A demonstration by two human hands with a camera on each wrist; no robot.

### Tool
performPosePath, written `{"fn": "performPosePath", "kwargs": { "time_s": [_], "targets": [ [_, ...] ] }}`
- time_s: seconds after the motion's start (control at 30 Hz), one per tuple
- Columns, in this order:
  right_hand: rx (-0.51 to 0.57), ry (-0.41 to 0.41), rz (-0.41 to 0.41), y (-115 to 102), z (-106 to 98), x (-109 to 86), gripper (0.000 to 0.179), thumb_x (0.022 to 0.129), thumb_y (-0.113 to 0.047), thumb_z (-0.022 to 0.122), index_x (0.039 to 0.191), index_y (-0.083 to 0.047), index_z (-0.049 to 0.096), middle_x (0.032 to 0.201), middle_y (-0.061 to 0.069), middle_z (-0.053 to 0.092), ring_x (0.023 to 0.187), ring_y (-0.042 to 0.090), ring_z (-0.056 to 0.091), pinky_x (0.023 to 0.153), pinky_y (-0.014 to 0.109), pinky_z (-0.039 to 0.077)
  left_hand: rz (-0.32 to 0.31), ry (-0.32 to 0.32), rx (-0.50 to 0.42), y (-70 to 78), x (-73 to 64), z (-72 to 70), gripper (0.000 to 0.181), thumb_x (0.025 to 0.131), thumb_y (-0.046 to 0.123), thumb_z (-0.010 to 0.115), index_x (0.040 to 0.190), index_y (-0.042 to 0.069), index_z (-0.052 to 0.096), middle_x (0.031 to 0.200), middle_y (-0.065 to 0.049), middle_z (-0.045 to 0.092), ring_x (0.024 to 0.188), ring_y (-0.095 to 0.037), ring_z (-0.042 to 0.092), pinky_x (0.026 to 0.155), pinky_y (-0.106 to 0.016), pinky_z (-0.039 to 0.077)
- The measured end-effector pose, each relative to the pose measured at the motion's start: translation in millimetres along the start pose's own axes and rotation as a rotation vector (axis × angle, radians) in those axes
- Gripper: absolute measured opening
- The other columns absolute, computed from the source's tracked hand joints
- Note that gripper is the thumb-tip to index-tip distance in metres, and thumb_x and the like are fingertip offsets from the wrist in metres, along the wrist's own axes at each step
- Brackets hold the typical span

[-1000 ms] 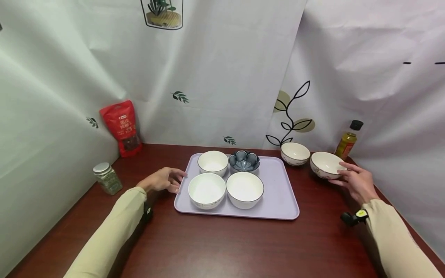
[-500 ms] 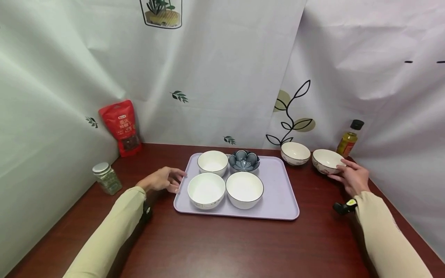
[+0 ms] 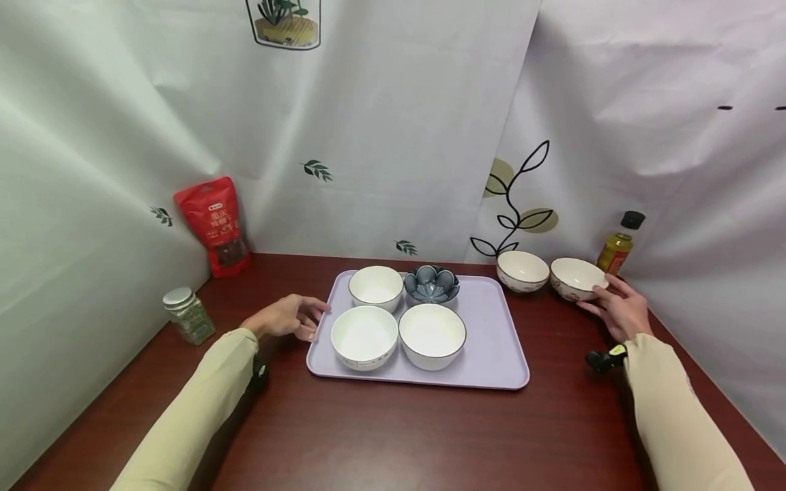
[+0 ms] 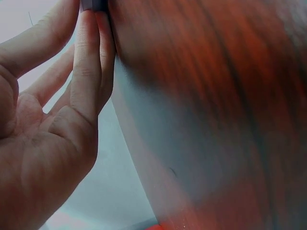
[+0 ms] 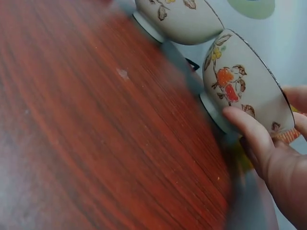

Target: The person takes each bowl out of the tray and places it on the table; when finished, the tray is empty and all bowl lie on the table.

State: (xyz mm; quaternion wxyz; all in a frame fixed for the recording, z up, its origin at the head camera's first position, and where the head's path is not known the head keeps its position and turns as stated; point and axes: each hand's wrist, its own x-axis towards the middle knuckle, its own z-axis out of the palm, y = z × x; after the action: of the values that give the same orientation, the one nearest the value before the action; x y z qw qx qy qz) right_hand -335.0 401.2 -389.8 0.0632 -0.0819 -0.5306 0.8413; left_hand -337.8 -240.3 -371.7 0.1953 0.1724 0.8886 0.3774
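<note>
At the right, my right hand (image 3: 623,310) holds a white bowl (image 3: 577,278) with a brown rim. In the right wrist view, the thumb (image 5: 247,127) lies against the floral side of the bowl (image 5: 244,86), while the other fingers are partly hidden at its far side. A matching bowl (image 3: 522,271) stands just to the left, close to the held one. My left hand (image 3: 288,317) touches the left edge of a lilac tray (image 3: 491,341), its fingers (image 4: 86,67) fairly straight with the tips at the rim.
On the tray are white bowls (image 3: 432,335) and a dark petal-shaped bowl (image 3: 431,285). An oil bottle (image 3: 617,245) stands behind the held bowl. A red pouch (image 3: 215,225) and a herb jar (image 3: 189,315) are at the left. A cloth wall borders the table.
My right hand has moved the held bowl slightly back, toward the cloth wall and level with the matching bowl. The left hand and tray stay in place.
</note>
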Motion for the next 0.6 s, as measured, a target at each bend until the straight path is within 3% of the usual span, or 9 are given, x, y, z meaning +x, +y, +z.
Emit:
{"fn": "performPosePath", "kwargs": {
  "time_s": [0.1,0.27,0.37,0.4,0.43,0.5,0.57,0.6],
  "targets": [
    [0.019,-0.015,0.011,-0.2,-0.8,1.1,0.097,0.091,0.005,0.065,0.163,-0.019,0.004,0.132,-0.004,0.041,0.083,0.001,0.068,0.073,0.034,0.062,0.014,-0.006,-0.006,-0.2,0.6,0.5,0.066,0.079,0.001,0.081,0.139,-0.004,0.053,0.115,-0.021,0.062,0.094,-0.021,0.065,0.075,-0.024,0.055],
    [-0.014,-0.034,0.035,-1.7,0.0,4.5,0.099,0.093,0.003,0.064,0.162,-0.023,-0.002,0.155,0.000,0.028,0.084,-0.001,0.065,0.074,0.031,0.062,0.031,-0.014,-0.005,-1.4,-0.6,0.1,0.066,0.080,0.001,0.080,0.140,-0.004,0.053,0.115,-0.021,0.062,0.096,-0.021,0.065,0.076,-0.025,0.055],
    [-0.118,-0.057,0.054,-2.4,1.7,7.8,0.100,0.096,-0.001,0.061,0.161,-0.025,-0.010,0.169,0.003,0.005,0.125,0.007,0.057,0.081,0.024,0.059,0.020,-0.004,0.000,-1.8,0.2,-0.7,0.066,0.080,0.001,0.080,0.140,-0.003,0.053,0.116,-0.021,0.061,0.095,-0.021,0.065,0.076,-0.025,0.055],
    [-0.179,-0.067,0.052,-2.4,2.1,8.7,0.100,0.097,-0.003,0.061,0.160,-0.025,-0.014,0.170,0.005,0.001,0.139,0.010,0.045,0.089,0.023,0.057,0.017,0.000,-0.001,-1.7,0.4,-0.9,0.066,0.080,0.001,0.080,0.140,-0.003,0.053,0.116,-0.021,0.061,0.095,-0.021,0.065,0.076,-0.025,0.055],
    [-0.296,-0.075,0.038,-2.2,2.1,9.4,0.099,0.099,-0.008,0.060,0.160,-0.022,-0.017,0.170,0.008,-0.006,0.149,0.016,0.033,0.096,0.021,0.053,0.014,0.003,-0.002,-1.5,0.2,-0.9,0.066,0.080,0.001,0.080,0.140,-0.003,0.053,0.116,-0.021,0.061,0.095,-0.021,0.065,0.076,-0.025,0.055],
    [-0.571,-0.084,-0.003,-2.4,1.9,8.9,0.099,0.100,-0.019,0.060,0.158,-0.016,-0.020,0.168,0.014,-0.013,0.157,0.027,0.003,0.115,0.029,0.040,0.015,0.003,-0.007,-1.9,-0.3,-0.4,0.066,0.080,0.002,0.080,0.140,-0.003,0.053,0.117,-0.022,0.061,0.096,-0.021,0.065,0.077,-0.025,0.055],
    [-0.837,-0.066,-0.072,-3.6,2.0,5.5,0.099,0.100,-0.028,0.060,0.158,-0.007,-0.018,0.166,0.025,-0.011,0.156,0.040,0.000,0.126,0.044,0.021,0.014,0.005,-0.006,-1.1,-1.7,0.0,0.066,0.080,0.002,0.080,0.140,-0.003,0.053,0.118,-0.021,0.062,0.097,-0.022,0.066,0.078,-0.026,0.056],
    [-0.963,-0.042,-0.103,-5.0,3.1,2.6,0.099,0.100,-0.033,0.060,0.158,-0.003,-0.015,0.165,0.031,-0.007,0.154,0.047,0.002,0.125,0.052,0.018,0.013,0.007,-0.004,-0.6,-2.2,0.1,0.066,0.080,0.001,0.080,0.140,-0.002,0.053,0.118,-0.021,0.063,0.097,-0.022,0.066,0.079,-0.027,0.056]
  ]
}}
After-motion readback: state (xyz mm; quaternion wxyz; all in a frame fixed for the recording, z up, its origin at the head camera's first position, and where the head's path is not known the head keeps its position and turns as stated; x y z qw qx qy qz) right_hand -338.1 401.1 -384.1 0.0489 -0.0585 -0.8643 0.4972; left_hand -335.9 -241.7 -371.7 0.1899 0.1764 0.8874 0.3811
